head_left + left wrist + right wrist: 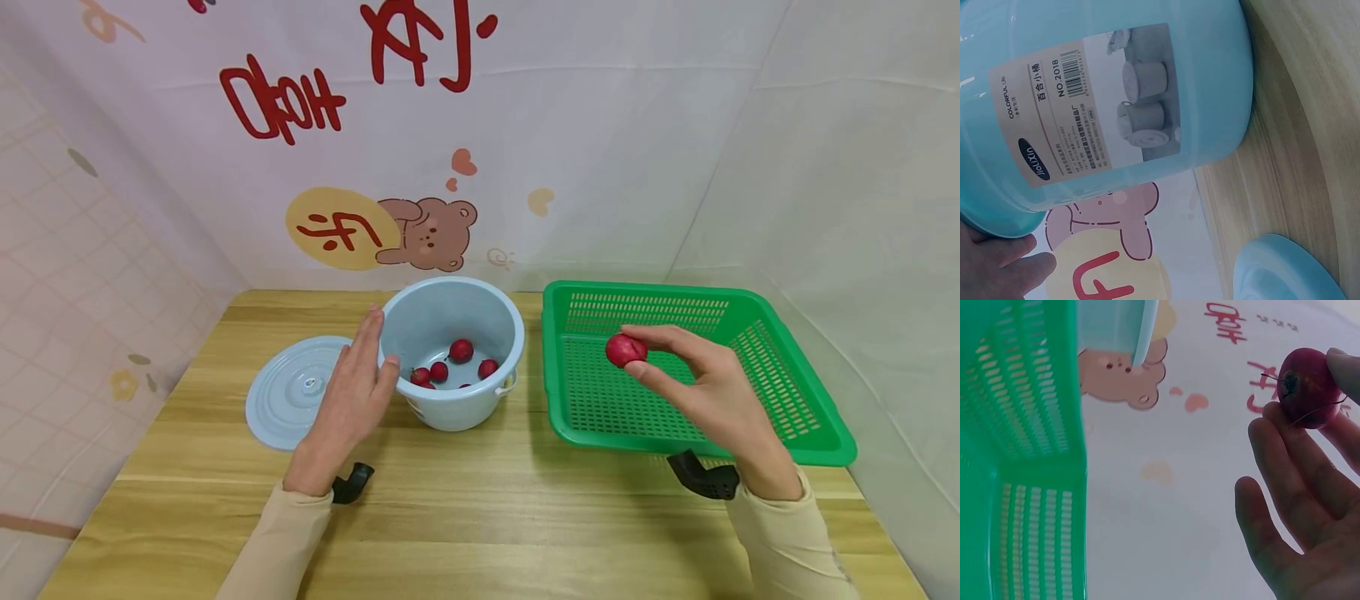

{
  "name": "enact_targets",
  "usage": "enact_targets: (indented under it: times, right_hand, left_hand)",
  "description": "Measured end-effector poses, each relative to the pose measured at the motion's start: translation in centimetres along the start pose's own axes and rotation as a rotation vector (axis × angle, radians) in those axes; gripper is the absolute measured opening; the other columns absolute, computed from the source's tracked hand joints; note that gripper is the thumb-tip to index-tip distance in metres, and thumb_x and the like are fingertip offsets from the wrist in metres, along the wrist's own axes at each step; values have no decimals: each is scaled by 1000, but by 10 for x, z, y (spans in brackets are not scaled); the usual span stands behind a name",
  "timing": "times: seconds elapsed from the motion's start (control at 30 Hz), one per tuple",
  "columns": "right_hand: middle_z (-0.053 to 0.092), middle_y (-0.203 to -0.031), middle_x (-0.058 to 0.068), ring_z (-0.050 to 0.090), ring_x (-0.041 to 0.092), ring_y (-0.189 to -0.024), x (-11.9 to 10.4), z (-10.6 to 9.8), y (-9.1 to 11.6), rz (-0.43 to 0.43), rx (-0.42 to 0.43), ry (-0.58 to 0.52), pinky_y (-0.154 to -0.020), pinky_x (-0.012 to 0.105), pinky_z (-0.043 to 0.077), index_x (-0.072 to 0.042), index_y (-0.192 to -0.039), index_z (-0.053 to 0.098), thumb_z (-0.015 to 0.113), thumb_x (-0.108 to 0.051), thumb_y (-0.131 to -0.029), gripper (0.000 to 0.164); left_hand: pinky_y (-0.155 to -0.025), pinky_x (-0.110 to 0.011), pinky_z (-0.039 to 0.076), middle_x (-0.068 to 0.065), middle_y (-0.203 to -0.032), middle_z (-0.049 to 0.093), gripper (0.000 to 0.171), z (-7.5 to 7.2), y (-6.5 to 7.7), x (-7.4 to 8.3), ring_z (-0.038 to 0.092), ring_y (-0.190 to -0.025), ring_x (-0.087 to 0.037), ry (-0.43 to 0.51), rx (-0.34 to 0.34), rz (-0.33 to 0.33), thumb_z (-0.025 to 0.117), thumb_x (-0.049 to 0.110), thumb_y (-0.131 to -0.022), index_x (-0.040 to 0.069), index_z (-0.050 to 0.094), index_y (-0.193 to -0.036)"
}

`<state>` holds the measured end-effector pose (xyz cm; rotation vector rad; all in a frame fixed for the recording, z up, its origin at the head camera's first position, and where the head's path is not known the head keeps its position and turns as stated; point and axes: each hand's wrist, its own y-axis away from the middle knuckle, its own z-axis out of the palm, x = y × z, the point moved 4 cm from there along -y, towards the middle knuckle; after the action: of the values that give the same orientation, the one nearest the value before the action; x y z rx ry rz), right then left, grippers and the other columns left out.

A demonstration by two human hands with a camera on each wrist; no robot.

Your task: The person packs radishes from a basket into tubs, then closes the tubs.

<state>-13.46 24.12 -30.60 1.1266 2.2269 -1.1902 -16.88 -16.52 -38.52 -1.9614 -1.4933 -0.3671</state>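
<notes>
Above the green basket, my right hand pinches a red radish between thumb and fingertips. The right wrist view shows this radish with a thin root and a dark stem end. My left hand rests at the left rim of a light blue bucket, its fingers fairly straight. Several radishes lie on the bucket's bottom; its near wall partly hides some. In the left wrist view, fingers lie by the bucket's rim, and its side carries a printed label.
A round light blue lid lies flat on the wooden table, left of the bucket and partly behind my left hand. A printed cloth wall stands close behind the bucket and basket. Another pale wall rises to the right.
</notes>
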Motion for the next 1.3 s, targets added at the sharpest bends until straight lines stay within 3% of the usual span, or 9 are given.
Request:
enact_targets:
  times: [0.3,0.8,1.0,1.3]
  right_hand:
    - [73,-123,-4,65,4,-114,-9,27,-15,-50,11,-22,-98,17,49,-11,-131,72,80,8,-83,52]
    - [74,-122,1,67,14,-114,-24,81,-41,-111,61,-111,-98,28,54,-8,-130,72,81,0,-86,46]
    - [73,-121,0,66,15,-110,-27,99,-46,-109,72,-129,-94,25,54,-10,-129,72,82,-2,-86,45]
    - [72,-126,1,66,16,-115,-26,126,-52,-113,61,-146,-101,40,52,-9,-130,71,82,-5,-88,44]
  left_hand:
    - [-120,-70,18,-10,-172,17,67,0,0,1,22,-156,-33,-4,2,1,41,32,-108,1,21,-164]
    - [-120,-70,18,-12,-172,19,67,1,0,0,23,-156,-34,3,14,15,42,31,-108,0,22,-164]
    - [-119,-71,19,-11,-172,18,68,1,1,1,23,-156,-34,1,14,18,39,36,-109,1,21,-164]
    - [-121,-69,17,-11,-172,18,68,0,1,1,22,-156,-32,8,15,20,37,39,-110,1,21,-164]
